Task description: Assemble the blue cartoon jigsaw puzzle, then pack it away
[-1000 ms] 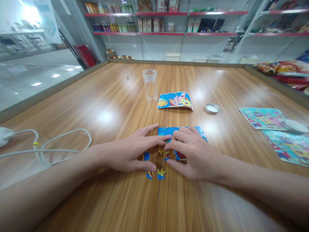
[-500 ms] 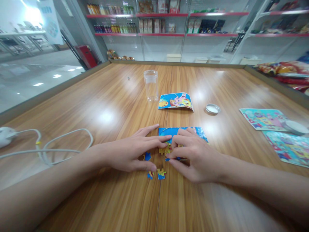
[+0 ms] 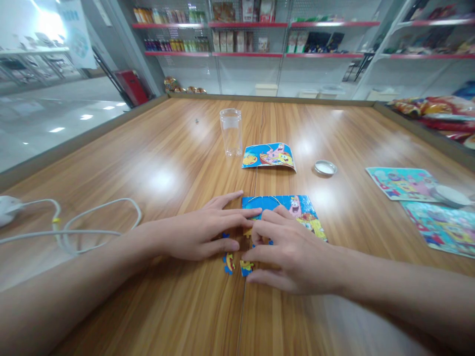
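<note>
A partly joined cartoon jigsaw puzzle (image 3: 308,205) lies on the wooden table in front of me. My left hand (image 3: 208,232) is spread, its fingertips resting on the puzzle's left edge. My right hand (image 3: 293,252) covers the puzzle's lower middle. Its thumb and a finger are apart beside a loose blue and yellow jigsaw piece (image 3: 245,268), with a fingertip at the piece's upper edge. Left of it lies another jigsaw piece (image 3: 229,263), below my left thumb. A further blue piece is mostly hidden by the left hand.
Beyond the puzzle are a curled picture sheet (image 3: 269,155), a clear plastic jar (image 3: 231,132) and a round lid (image 3: 325,167). Two picture sheets (image 3: 401,183) lie at right with another lid (image 3: 451,196) on them. A white cable (image 3: 100,232) loops at left.
My right hand has moved down and slightly left, from the puzzle's lower edge to the loose piece, uncovering more of the puzzle's right side. My left hand stays nearly still.
</note>
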